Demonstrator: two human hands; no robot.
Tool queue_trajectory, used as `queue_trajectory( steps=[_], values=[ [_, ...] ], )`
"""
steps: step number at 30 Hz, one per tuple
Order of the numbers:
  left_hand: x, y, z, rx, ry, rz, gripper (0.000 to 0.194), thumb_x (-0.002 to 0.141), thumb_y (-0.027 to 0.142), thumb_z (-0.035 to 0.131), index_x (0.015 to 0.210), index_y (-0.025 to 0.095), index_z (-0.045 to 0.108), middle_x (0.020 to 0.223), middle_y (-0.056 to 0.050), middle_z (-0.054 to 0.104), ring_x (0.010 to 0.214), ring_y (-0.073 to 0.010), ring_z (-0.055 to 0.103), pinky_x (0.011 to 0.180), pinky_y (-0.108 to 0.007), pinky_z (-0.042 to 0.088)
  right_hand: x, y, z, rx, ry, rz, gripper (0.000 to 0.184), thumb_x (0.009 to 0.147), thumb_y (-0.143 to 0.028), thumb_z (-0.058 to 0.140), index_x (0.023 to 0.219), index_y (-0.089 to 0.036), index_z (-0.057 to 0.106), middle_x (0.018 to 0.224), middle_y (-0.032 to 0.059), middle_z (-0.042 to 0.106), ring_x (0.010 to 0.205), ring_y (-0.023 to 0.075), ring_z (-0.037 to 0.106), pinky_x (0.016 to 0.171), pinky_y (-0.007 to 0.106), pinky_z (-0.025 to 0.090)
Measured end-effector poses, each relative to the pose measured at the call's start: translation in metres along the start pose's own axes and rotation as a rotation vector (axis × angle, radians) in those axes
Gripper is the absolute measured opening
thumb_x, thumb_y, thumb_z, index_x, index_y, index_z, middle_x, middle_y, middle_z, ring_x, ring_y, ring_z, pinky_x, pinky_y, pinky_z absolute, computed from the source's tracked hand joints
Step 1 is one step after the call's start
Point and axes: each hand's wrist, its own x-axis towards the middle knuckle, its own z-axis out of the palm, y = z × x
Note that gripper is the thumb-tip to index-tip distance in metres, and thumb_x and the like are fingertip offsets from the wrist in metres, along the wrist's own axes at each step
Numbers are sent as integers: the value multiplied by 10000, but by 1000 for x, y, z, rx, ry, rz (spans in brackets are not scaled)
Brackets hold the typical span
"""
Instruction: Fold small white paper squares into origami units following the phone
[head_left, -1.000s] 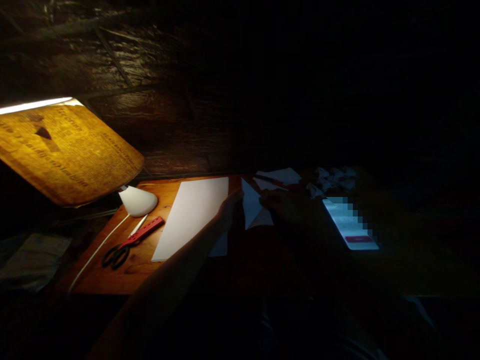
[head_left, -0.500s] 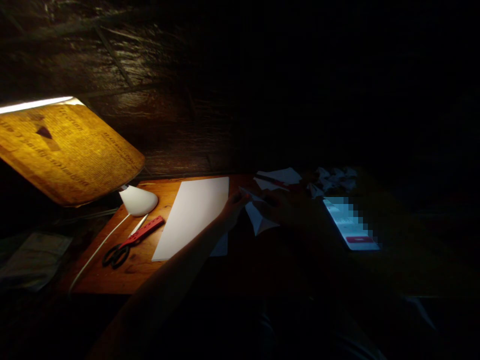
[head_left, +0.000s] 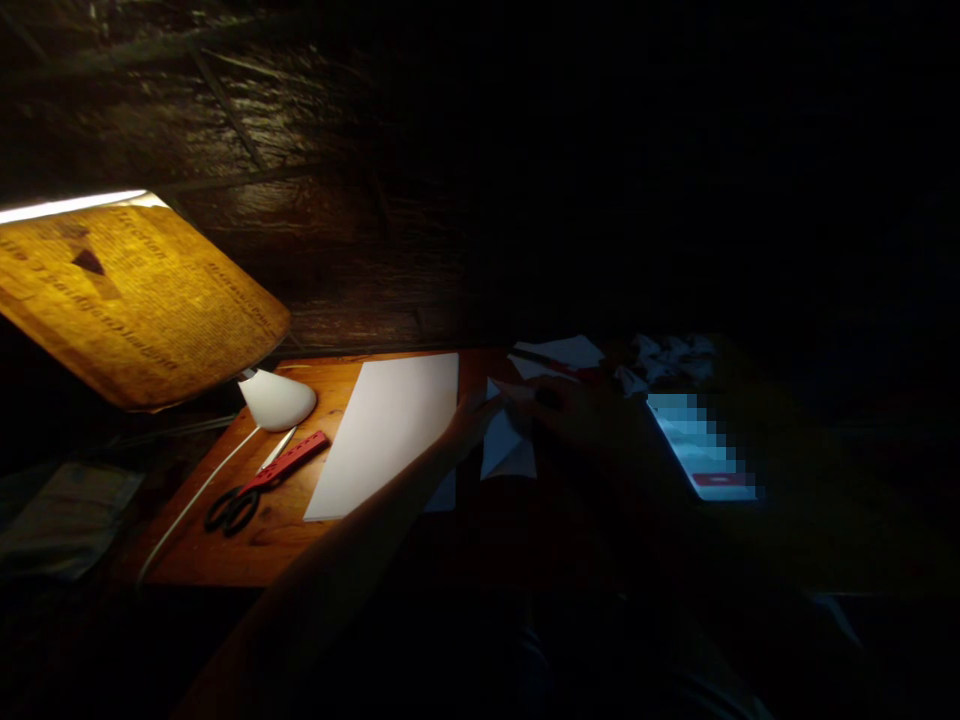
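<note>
A small piece of folded white paper (head_left: 508, 449) is between my two hands, above the dark middle of the table. My left hand (head_left: 471, 418) grips its left edge near the top. On the other side, my right hand (head_left: 562, 408) pinches the upper right part; its fingers are mostly lost in shadow. Creases run across the paper and its lower end spreads out toward me. Just left of it, under my left forearm, lies a stack of white sheets (head_left: 397, 420).
A lamp with a printed shade (head_left: 142, 300) stands at the left on a white base (head_left: 277, 400). Black-handled scissors (head_left: 240, 510) lie beside a red ruler (head_left: 289, 465). Farther back are cut paper pieces (head_left: 566, 352) and several folded paper shapes (head_left: 671, 357). A lit phone (head_left: 701, 450) rests at the right.
The folded paper was tipped and turned between my hands, then brought slightly lower and toward me. Both hands shifted with it, keeping hold. The things on the table have not moved.
</note>
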Motion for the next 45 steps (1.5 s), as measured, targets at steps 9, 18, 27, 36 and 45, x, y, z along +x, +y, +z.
queue_trajectory(
  steps=[9,18,27,36,45],
  values=[
    [1,3,0,115,-114,89,198,662,219,779,833,143,712,745,-32,702,665,-171,613,610,-262,460,6,15,7,82,147,81,128,781,-247,664,873,-181,723,864,72,739,826,223,653,752,330,508],
    [0,5,2,-100,-150,61,415,693,447,797,968,145,727,890,-47,727,802,-188,638,753,-293,485,17,45,11,334,107,37,182,669,-181,601,804,-194,723,875,56,741,843,213,668,766,334,524],
    [5,3,3,-23,-214,135,365,653,388,837,895,159,687,863,-38,691,815,-170,636,782,-299,482,14,37,9,310,45,-26,174,704,-176,587,808,-192,726,906,74,740,880,224,671,806,355,529],
    [7,-5,-2,95,-177,148,361,631,235,817,945,148,662,884,-35,684,836,-169,632,754,-276,472,6,16,2,284,45,77,126,819,-285,608,747,-220,689,806,49,728,826,247,649,741,346,531],
    [1,7,2,-64,22,67,321,587,213,810,838,158,618,797,3,664,730,-130,611,689,-250,455,8,15,2,194,-60,11,110,821,-294,647,759,-212,685,844,54,736,840,236,640,787,348,506]
  ],
)
